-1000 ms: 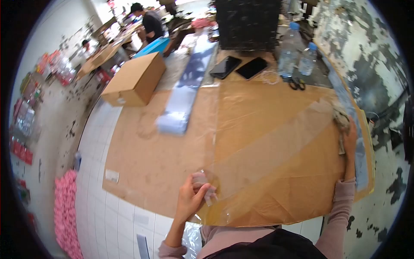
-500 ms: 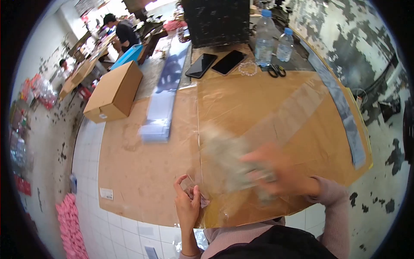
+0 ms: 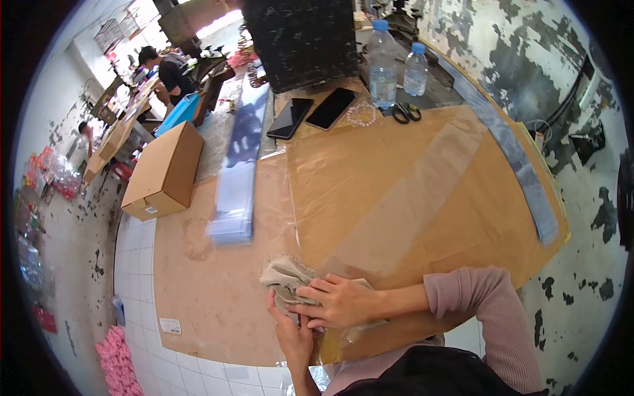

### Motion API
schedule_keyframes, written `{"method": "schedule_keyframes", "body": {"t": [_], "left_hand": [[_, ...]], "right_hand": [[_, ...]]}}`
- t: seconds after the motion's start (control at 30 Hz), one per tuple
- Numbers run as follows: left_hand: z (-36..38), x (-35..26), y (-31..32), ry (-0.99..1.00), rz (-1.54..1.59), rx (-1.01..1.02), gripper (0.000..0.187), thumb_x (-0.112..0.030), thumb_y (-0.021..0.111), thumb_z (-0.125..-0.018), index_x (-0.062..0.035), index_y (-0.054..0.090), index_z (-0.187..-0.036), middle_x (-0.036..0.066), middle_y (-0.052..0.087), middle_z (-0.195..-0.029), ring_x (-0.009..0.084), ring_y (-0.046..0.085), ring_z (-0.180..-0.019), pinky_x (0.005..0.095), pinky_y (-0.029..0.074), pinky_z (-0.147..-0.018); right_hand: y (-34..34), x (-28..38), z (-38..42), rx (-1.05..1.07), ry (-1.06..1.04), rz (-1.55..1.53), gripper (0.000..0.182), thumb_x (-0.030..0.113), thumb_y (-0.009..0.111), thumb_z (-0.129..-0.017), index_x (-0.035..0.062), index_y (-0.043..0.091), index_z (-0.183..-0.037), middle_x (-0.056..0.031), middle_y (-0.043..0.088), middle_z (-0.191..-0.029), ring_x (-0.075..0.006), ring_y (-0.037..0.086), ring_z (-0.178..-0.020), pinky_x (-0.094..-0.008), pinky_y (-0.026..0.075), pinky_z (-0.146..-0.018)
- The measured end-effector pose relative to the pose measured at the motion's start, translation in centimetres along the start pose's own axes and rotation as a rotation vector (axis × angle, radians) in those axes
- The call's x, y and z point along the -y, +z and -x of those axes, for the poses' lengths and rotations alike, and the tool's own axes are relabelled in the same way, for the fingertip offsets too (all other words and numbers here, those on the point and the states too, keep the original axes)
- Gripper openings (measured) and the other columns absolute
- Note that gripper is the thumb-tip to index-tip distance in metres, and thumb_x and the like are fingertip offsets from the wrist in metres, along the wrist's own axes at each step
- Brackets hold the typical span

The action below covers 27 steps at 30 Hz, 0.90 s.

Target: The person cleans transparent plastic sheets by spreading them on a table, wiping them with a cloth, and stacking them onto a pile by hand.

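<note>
A crumpled beige-grey cloth [image 3: 285,274] lies bunched on the brown-covered table near its front edge. My right hand [image 3: 343,301] is on top, its fingers pressing into the cloth. Just below and to the left, my left hand [image 3: 294,336] has its index finger raised against the cloth. Its thumb and other fingers are curled, and what they hold is partly hidden by the cloth and my right hand. A clear plastic strip [image 3: 413,195] stretches diagonally across the table from the far right down to my hands.
To the left lies a stack of bluish clear strips [image 3: 234,198], beside a cardboard box [image 3: 165,171]. Two phones [image 3: 290,119], a bead bracelet [image 3: 361,114], scissors [image 3: 405,113] and two water bottles [image 3: 382,66] sit at the back. A grey-blue strip [image 3: 515,152] runs along the right edge.
My right hand has swept the cloth leftward and toward me, bringing it against my left hand. The view has shifted slightly, while my left hand stays at the front edge.
</note>
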<state>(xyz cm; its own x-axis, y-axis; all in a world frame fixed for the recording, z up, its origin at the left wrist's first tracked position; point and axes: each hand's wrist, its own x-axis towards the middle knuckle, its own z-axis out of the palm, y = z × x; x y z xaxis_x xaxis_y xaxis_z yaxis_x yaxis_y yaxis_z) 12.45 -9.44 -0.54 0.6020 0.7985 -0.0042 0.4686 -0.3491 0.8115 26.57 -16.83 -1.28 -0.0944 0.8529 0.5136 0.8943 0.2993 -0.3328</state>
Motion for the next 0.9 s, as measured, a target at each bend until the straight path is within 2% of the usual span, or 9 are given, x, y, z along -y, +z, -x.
{"method": "schedule_keyframes", "body": {"t": [0.13,0.23,0.37,0.47,0.5,0.57,0.67,0.77,0.9], "left_hand": [[0.4,-0.9,-0.6,-0.014,0.298,0.015,0.068,-0.002,0.054,-0.085,-0.0080,0.013,-0.139,0.011,0.057,-0.063,0.0193,0.057,-0.049,0.0290,0.041,-0.045],[1.0,1.1,-2.1,-0.059,0.424,-0.041,0.071,0.001,0.054,-0.083,-0.0093,0.012,-0.140,0.001,0.050,-0.059,0.0070,0.045,-0.044,0.0213,0.033,-0.040],[2.5,0.8,-5.8,-0.140,0.444,-0.179,0.068,0.003,0.055,-0.079,-0.0055,0.022,-0.138,0.001,0.051,-0.063,0.0082,0.047,-0.047,0.0205,0.038,-0.045],[3.4,4.4,-8.6,-0.001,0.493,-0.418,0.059,-0.001,0.056,-0.082,-0.0076,0.032,-0.135,-0.005,0.046,-0.059,0.0049,0.038,-0.044,0.0172,0.027,-0.045],[2.7,5.5,-8.6,0.106,0.583,-0.659,0.059,0.000,0.058,-0.080,-0.0068,0.033,-0.133,-0.003,0.048,-0.062,0.0068,0.046,-0.051,0.0183,0.037,-0.050],[3.1,1.5,-9.7,-0.022,0.874,-0.836,0.062,0.003,0.058,-0.078,-0.0057,0.033,-0.134,0.000,0.050,-0.064,0.0098,0.052,-0.059,0.0220,0.046,-0.060],[4.0,7.9,-13.7,0.005,0.757,-0.666,0.036,0.004,0.053,-0.083,-0.0044,0.045,-0.116,0.002,0.045,-0.062,0.0035,0.026,-0.034,0.0167,0.019,-0.030],[3.0,6.5,-14.3,-0.139,0.791,-0.693,0.040,0.009,0.056,-0.079,-0.0053,0.045,-0.115,0.002,0.045,-0.062,0.0039,0.026,-0.035,0.0159,0.020,-0.031],[4.2,11.6,-17.2,0.020,0.836,-0.670,0.029,0.005,0.057,-0.082,-0.0047,0.048,-0.107,0.002,0.045,-0.061,0.0054,0.026,-0.034,0.0168,0.022,-0.029]], "right_hand": [[-1.0,-1.4,0.4,0.048,0.027,0.118,0.034,0.033,0.053,-0.083,0.0126,0.061,-0.109,-0.0061,0.052,-0.099,-0.0239,0.051,-0.094,-0.0331,0.046,-0.073],[-2.7,-5.2,1.5,0.078,0.043,0.305,0.030,0.030,0.054,-0.082,0.0144,0.063,-0.107,-0.0055,0.052,-0.101,-0.0237,0.050,-0.096,-0.0336,0.047,-0.072],[-6.8,-10.4,3.8,-0.027,0.174,0.215,0.026,0.022,0.058,-0.081,0.0172,0.065,-0.106,-0.0078,0.052,-0.098,-0.0251,0.050,-0.090,-0.0341,0.046,-0.074],[-9.6,-15.0,7.2,-0.077,0.353,0.239,0.024,0.021,0.057,-0.082,0.0167,0.067,-0.104,-0.0124,0.053,-0.104,-0.0286,0.050,-0.096,-0.0372,0.044,-0.081],[-11.0,-16.1,8.5,-0.105,0.465,0.246,0.023,0.023,0.055,-0.083,0.0160,0.068,-0.102,-0.0146,0.054,-0.106,-0.0298,0.050,-0.098,-0.0381,0.044,-0.084],[-13.8,-18.8,11.0,-0.156,0.520,0.344,0.022,0.022,0.056,-0.084,0.0142,0.069,-0.101,-0.0166,0.054,-0.104,-0.0306,0.052,-0.096,-0.0378,0.042,-0.085],[-17.8,-22.1,14.6,-0.217,0.691,0.372,0.024,0.021,0.057,-0.083,0.0115,0.067,-0.103,-0.0170,0.056,-0.098,-0.0304,0.053,-0.093,-0.0366,0.042,-0.084],[-20.5,-23.0,16.4,-0.326,0.801,0.359,0.025,0.021,0.058,-0.082,0.0092,0.067,-0.102,-0.0165,0.057,-0.092,-0.0288,0.056,-0.087,-0.0350,0.044,-0.078],[-21.6,-22.9,17.9,-0.408,0.877,0.354,0.025,0.020,0.058,-0.082,0.0080,0.066,-0.102,-0.0154,0.057,-0.086,-0.0263,0.057,-0.078,-0.0332,0.044,-0.070]]}}
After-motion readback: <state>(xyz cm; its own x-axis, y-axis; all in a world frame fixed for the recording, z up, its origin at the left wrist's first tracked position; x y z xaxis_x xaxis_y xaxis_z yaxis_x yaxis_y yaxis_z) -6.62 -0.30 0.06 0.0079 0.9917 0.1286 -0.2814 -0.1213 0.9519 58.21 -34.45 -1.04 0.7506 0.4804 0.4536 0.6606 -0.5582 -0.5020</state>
